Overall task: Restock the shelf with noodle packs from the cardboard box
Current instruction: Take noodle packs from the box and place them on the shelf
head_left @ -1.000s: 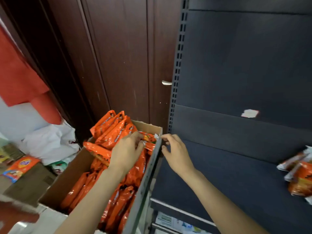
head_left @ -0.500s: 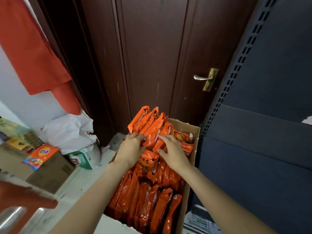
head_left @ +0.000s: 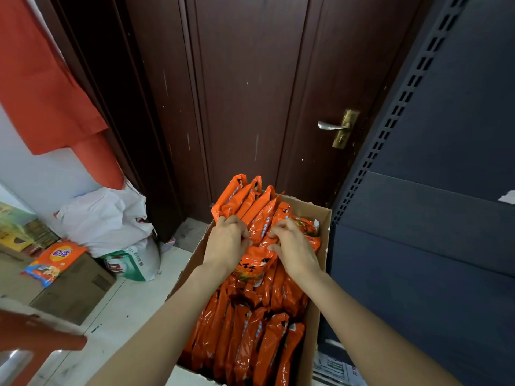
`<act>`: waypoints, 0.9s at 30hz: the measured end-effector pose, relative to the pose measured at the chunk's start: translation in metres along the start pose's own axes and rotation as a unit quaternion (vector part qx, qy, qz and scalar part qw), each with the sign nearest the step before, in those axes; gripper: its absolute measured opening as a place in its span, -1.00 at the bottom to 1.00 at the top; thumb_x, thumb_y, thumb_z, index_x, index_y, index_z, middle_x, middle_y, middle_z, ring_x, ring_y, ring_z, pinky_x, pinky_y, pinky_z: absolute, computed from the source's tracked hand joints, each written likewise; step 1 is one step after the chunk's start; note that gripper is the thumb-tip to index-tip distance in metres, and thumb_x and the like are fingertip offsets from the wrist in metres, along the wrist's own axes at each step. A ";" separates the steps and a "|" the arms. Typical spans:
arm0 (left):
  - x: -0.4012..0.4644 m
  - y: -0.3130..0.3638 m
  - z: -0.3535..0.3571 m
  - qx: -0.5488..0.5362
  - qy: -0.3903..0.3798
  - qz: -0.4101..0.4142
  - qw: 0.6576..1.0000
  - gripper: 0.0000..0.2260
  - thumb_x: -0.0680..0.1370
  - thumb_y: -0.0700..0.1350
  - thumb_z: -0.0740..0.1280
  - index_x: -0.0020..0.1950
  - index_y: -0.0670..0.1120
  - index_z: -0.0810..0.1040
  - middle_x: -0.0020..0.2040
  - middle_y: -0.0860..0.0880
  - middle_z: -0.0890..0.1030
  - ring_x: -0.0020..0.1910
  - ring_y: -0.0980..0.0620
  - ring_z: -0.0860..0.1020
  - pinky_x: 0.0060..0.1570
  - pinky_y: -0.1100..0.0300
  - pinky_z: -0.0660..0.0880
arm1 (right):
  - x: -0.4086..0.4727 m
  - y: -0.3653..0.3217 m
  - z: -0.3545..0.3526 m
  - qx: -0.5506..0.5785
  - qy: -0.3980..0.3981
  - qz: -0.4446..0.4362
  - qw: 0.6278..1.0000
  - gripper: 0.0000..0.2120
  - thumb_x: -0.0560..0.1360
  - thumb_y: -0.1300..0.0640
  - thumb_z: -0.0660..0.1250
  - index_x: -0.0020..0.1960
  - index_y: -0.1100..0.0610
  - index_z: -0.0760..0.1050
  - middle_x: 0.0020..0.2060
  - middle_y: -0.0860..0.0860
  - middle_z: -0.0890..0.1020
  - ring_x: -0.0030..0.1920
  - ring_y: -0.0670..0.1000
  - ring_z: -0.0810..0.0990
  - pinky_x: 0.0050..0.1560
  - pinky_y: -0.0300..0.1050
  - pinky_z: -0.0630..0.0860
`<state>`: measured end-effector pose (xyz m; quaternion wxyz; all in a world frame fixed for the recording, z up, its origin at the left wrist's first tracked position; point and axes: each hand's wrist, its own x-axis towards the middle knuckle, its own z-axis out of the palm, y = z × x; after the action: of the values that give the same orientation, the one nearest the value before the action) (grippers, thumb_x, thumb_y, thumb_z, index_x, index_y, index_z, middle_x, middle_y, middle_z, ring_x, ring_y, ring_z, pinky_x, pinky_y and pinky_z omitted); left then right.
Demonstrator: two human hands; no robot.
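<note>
glossy plastic noodle packs (head_left: 259, 338), matt cardboard box (head_left: 313, 349)

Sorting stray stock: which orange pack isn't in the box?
The orange pack with a blue edge, lying flat on the closed carton at left; all others stand packed in the open cardboard box.

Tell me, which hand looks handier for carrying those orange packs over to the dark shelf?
Probably the right hand. It grips the noodle packs on the side of the box next to the shelf. The left hand would have to cross over.
</note>
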<state>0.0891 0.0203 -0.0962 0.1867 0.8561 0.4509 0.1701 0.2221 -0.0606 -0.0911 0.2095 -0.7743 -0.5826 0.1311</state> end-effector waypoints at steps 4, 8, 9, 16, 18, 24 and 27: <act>0.001 0.002 -0.004 -0.045 0.022 0.000 0.999 -0.90 0.50 -0.19 0.36 -0.20 -0.04 0.52 -0.01 0.01 0.56 0.04 0.01 0.42 -0.03 0.25 0.31 | 0.001 0.003 -0.006 0.000 0.011 -0.009 1.000 -0.90 0.53 0.24 0.30 -0.11 0.08 0.41 0.03 -0.09 0.38 -0.04 -0.16 0.46 -0.26 -0.48 0.33; 0.003 0.011 -0.012 -0.121 0.018 -0.019 0.992 -0.92 0.56 -0.21 0.28 -0.13 -0.09 0.45 -0.06 -0.09 0.61 -0.10 -0.05 0.56 -0.19 0.10 0.49 | 0.005 0.012 -0.011 0.035 0.006 -0.008 0.999 -0.88 0.52 0.30 0.29 -0.18 0.20 0.41 -0.02 -0.08 0.37 -0.17 -0.26 0.38 -0.19 -0.60 0.31; 0.002 0.013 -0.015 -0.139 0.020 -0.030 0.990 -0.92 0.57 -0.21 0.26 -0.12 -0.09 0.44 -0.10 -0.12 0.61 -0.15 -0.09 0.58 -0.21 0.05 0.51 | 0.005 0.014 -0.012 0.043 0.008 -0.006 0.999 -0.88 0.51 0.31 0.29 -0.19 0.21 0.42 -0.03 -0.07 0.38 -0.17 -0.25 0.38 -0.17 -0.61 0.29; -0.001 0.029 -0.030 -0.220 0.089 -0.032 0.971 -0.93 0.59 -0.18 0.25 -0.06 -0.03 0.42 -0.32 0.09 0.48 -0.46 0.18 0.42 -0.47 0.46 0.34 | 0.000 0.025 -0.029 0.149 0.183 0.030 0.971 -0.83 0.44 0.27 0.40 -0.27 0.08 0.48 -0.17 -0.09 0.51 -0.14 -0.19 0.46 -0.10 -0.45 0.35; -0.001 0.040 -0.034 -0.239 0.114 -0.024 0.964 -0.93 0.59 -0.17 0.25 -0.05 -0.01 0.44 -0.33 0.16 0.45 -0.47 0.20 0.40 -0.47 0.49 0.33 | -0.004 0.023 -0.038 0.161 0.212 0.029 0.963 -0.87 0.45 0.27 0.39 -0.22 0.09 0.53 -0.16 -0.09 0.53 -0.10 -0.13 0.50 -0.06 -0.39 0.38; 0.004 0.094 -0.040 -0.208 0.166 0.103 0.958 -0.94 0.58 -0.09 0.27 0.00 -0.01 0.53 -0.10 0.10 0.62 -0.13 0.09 0.57 -0.13 0.11 0.53 | -0.032 0.030 -0.092 0.184 0.307 -0.008 0.934 -0.93 0.45 0.31 0.39 -0.13 0.16 0.59 -0.14 -0.03 0.57 -0.10 -0.24 0.53 -0.06 -0.54 0.37; 0.004 0.138 -0.036 -0.193 0.169 0.161 0.953 -0.93 0.57 -0.08 0.28 0.01 -0.01 0.54 -0.10 0.05 0.62 -0.09 0.04 0.56 -0.11 0.04 0.52 | -0.052 0.050 -0.121 0.170 0.339 -0.013 0.925 -0.92 0.44 0.31 0.40 -0.12 0.16 0.60 -0.13 -0.03 0.58 -0.10 -0.21 0.55 -0.03 -0.49 0.42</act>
<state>0.1719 -0.0426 0.0009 0.2395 0.8238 0.2903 0.4239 0.3036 -0.1427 -0.0112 0.5249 -0.7174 -0.4559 -0.0445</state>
